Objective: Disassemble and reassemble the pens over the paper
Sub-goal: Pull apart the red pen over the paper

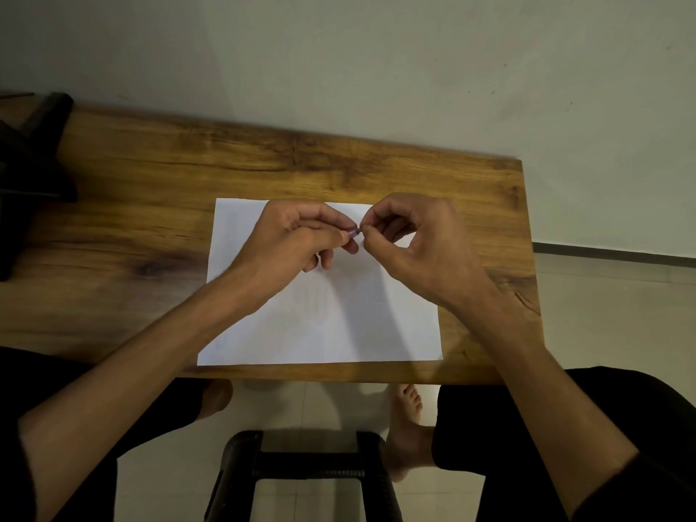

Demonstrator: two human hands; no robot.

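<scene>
Wooden table (150,175) under you carries white paper (320,325); above it your left hand (297,239) curls round a pen (355,232), mostly hidden, whose tip your right hand (418,243) pinches between thumb and forefinger.

From my remote view I see a wooden surface (158,220) of warm brown grain set against a pale wall (339,62), with a dark object (34,160), too dim to identify, at its far left corner. Below its near edge I see a light tiled floor (602,318), a black stool frame (305,469), two bare feet (405,431) and black trousers (527,427).
</scene>
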